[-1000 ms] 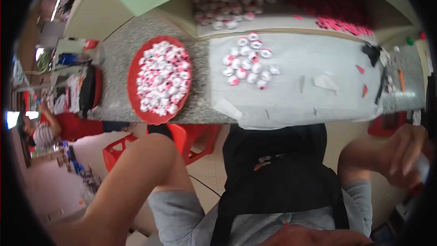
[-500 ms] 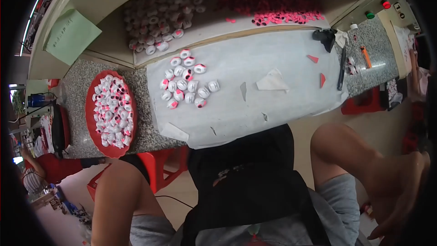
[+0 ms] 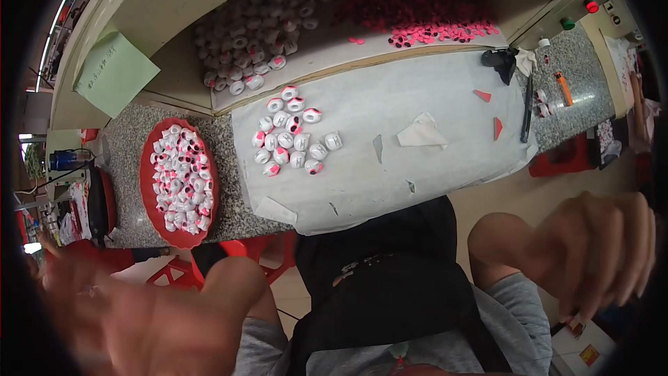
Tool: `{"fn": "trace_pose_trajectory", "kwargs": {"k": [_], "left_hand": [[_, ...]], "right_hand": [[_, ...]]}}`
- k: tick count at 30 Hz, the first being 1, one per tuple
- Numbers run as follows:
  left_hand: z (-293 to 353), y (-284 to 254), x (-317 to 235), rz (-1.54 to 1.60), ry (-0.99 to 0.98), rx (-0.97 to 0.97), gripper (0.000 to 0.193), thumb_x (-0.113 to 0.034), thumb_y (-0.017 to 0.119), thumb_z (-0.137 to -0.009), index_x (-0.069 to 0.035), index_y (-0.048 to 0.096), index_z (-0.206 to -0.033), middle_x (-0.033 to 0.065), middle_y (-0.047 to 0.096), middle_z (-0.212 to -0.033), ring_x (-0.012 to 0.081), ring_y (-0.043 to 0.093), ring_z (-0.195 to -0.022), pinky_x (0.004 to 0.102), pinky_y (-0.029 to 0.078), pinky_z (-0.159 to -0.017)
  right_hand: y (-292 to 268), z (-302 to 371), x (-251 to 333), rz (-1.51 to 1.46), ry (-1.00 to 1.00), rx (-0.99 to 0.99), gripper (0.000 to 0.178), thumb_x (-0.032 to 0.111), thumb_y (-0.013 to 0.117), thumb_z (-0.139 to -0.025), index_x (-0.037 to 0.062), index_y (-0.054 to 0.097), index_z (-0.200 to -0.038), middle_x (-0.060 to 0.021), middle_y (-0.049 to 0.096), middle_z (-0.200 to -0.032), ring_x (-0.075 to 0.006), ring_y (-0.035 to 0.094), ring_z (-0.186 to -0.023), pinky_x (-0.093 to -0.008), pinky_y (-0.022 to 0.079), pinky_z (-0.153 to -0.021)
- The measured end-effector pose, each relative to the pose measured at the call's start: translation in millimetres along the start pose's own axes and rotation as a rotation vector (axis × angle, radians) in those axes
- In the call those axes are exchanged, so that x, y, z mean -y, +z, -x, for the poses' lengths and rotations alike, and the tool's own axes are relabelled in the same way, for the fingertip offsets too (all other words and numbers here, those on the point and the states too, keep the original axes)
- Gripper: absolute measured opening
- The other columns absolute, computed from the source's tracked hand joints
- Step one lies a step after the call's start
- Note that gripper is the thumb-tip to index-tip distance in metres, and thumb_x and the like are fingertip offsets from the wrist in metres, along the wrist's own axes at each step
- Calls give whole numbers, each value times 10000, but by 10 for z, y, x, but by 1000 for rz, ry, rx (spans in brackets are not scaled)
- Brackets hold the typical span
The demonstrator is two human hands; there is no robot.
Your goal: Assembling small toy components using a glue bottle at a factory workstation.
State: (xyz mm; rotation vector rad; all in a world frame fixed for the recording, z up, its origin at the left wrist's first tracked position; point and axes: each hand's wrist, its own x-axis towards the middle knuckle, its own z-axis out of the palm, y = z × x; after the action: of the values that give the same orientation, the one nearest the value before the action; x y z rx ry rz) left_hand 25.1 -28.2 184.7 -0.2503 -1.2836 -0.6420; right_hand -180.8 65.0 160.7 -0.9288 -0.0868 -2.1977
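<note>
My right hand (image 3: 591, 251) is raised at the right rim over my right knee, its fingers hanging loosely bent and a little apart, with nothing seen in them. My left hand (image 3: 156, 317) is at the lower left beside my left knee, smeared by motion, so its fingers cannot be made out. Both are away from the bench. On the white sheet (image 3: 348, 181), a group of small white pieces with pink marks (image 3: 301, 141) lies left of the middle. Left of the sheet, a red oval scalloped tray (image 3: 149, 198) is heaped with similar pieces.
Behind the sheet, a hooded box holds white pieces (image 3: 236, 63) and a spread of small pink pieces (image 3: 445, 30). Torn white paper (image 3: 422, 132), pink scraps (image 3: 498, 129), a black pen-like tool (image 3: 527, 108) and an orange cutter (image 3: 563, 89) lie rightward. A red stool (image 3: 278, 257) stands below.
My left hand has come into view at the lower left. My right hand has swung up from the lower right rim. The bench appears slightly shifted rightward and down; the pieces look unmoved.
</note>
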Motion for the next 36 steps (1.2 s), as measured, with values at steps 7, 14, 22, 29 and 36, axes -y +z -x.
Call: {"fn": "trace_pose_trajectory", "kwargs": {"k": [7,14,22,29,36], "left_hand": [[515,-159,857,-518,-628,-148,473,-319,290,-841,22,258,-1166,230,425,-1064,310,359,-1073,429,228,-909],[38,213,431,212,-275,-247,482,-352,316,-819,-16,313,-1165,272,345,-1143,384,279,-1115,500,139,-937],[58,256,482,-230,-344,-203,499,-379,226,-832,-12,333,-1151,273,354,-1134,385,299,-1103,505,167,-930],[690,-197,1119,-485,-696,356,182,-91,420,-795,0,551,-885,106,567,-868,191,528,-811,276,380,-762],[1117,-677,2242,-1286,-159,1049,213,-83,492,-710,-79,568,-909,114,548,-812,265,508,-796,321,406,-722]], "right_hand": [[207,199,-194,-170,478,-159,130,-66,496,-703,50,438,-707,-99,515,-644,-182,526,-573,-302,468,-500],[119,259,-321,-586,659,110,148,25,475,-774,42,424,-912,-254,477,-939,-324,530,-814,-385,455,-693],[251,297,-640,-676,545,220,118,31,488,-766,29,456,-879,-300,497,-872,-363,542,-774,-408,466,-670],[100,338,-428,-605,606,145,154,49,491,-767,45,451,-915,-321,481,-898,-384,519,-833,-434,450,-694],[70,401,-440,-607,650,177,174,63,489,-772,62,449,-942,-327,475,-911,-388,504,-870,-453,440,-712]]}}
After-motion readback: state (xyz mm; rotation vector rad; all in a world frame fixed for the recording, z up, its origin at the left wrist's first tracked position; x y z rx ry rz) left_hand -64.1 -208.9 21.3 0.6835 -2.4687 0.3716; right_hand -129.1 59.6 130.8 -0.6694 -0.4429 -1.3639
